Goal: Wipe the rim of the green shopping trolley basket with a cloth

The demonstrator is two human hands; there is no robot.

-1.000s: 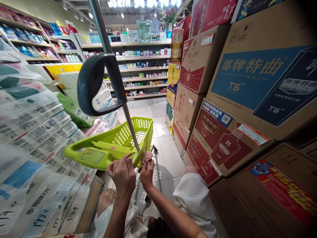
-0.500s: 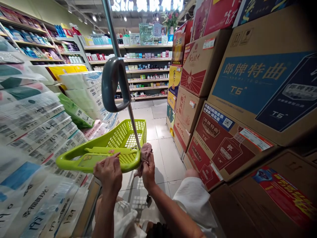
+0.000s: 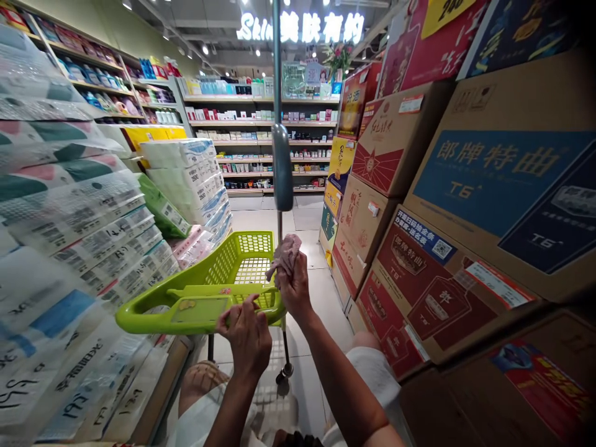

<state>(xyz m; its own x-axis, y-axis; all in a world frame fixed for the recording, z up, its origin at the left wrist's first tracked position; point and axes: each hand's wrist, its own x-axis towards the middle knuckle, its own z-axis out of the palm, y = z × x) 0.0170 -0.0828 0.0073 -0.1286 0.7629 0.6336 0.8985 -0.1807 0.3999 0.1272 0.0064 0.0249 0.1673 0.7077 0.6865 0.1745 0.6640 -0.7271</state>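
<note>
While the right hand [image 3: 294, 290] pinches a crumpled dusty-pink cloth [image 3: 288, 253] at a slim grey metal pole [image 3: 277, 74], by the right edge of a lime-green perforated plastic cart [image 3: 156, 326], the left hand [image 3: 249, 341] curls at the near rim, grip unclear. Pale floor tiles [image 3: 316, 285] lie open between cart and stacked brown cardboard cartons [image 3: 433, 112], right.

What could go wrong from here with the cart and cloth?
1. The green cart has a wheel on the floor, so a push from either the left hand or right hand might roll it.
2. The pink cloth is bunched at the metal pole; a loose fold could catch.
3. The cart's left end looks close to the stacked packs and might bump them.
</note>
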